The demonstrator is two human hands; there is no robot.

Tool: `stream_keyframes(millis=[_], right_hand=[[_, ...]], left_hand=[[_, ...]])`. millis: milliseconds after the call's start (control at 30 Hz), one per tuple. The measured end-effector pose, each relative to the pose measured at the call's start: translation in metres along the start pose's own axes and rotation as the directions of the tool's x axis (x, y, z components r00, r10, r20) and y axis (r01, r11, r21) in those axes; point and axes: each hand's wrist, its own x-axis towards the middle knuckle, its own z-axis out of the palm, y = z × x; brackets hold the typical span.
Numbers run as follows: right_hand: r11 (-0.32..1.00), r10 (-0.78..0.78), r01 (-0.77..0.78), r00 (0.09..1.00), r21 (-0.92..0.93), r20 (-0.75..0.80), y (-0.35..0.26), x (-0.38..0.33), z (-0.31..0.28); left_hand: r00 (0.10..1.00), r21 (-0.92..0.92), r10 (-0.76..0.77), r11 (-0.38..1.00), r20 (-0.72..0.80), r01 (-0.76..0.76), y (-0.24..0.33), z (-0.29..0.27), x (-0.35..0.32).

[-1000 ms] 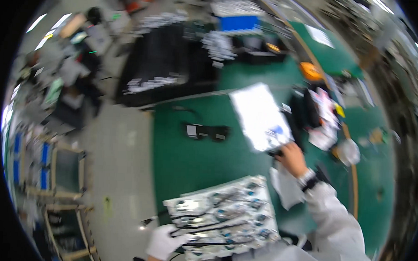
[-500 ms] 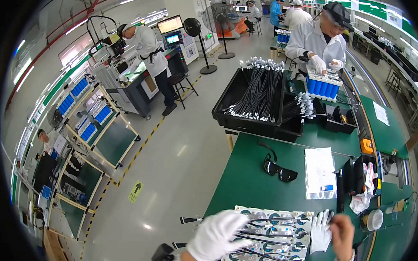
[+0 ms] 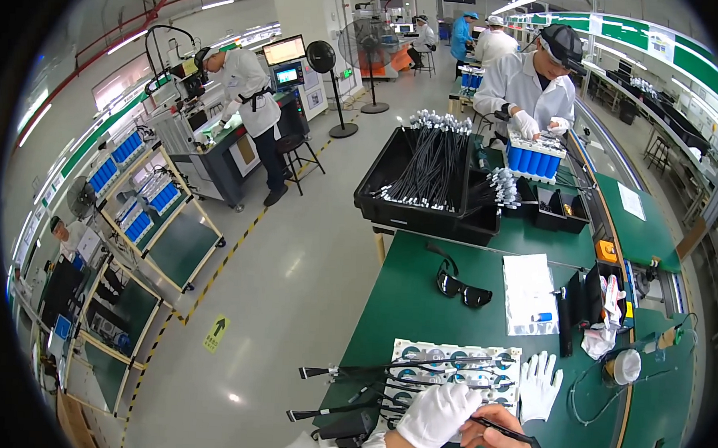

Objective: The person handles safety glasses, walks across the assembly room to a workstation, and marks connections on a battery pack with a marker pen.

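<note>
Left hand, gloved, curls over the white cell tray; bare right hand pinches a black cable.

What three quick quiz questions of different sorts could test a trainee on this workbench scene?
1. True or false: the left hand wears a white glove.
2. What lies flat beside the white cell tray? A) spare white glove B) hammer C) cup
3. Which dark item lies on the green bench left of the clear bag?

Key: 1 true. 2 A. 3 the safety glasses.
</note>
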Motion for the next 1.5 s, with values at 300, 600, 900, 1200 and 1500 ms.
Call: stream_keyframes(millis=[300,600,900,1200,1500], right_hand=[[0.613,-0.388,0.471,0.879,-0.634,0.277,-0.032,-0.009,0.013],[0.844,-0.524,0.351,0.704,-0.406,-0.48,-0.025,0.027,-0.052],[0.859,-0.475,0.229,0.691,-0.458,-0.546,0.009,0.068,-0.068],[0.838,-0.479,0.163,0.676,-0.521,-0.559,0.022,0.079,-0.075],[0.8,-0.524,0.17,0.666,-0.576,-0.531,0.019,0.078,-0.067]], left_hand=[[0.995,-0.153,-0.009,0.988,0.103,0.025,-0.029,0.0,-0.007],[0.955,-0.135,-0.202,0.975,-0.215,0.176,-0.068,-0.016,0.029],[0.949,-0.03,-0.308,0.951,-0.07,0.306,-0.061,0.022,0.03],[0.959,0.018,-0.281,0.959,-0.037,0.281,-0.067,0.022,0.026],[0.932,-0.077,-0.36,0.929,0.043,0.362,-0.077,0.013,0.025]])
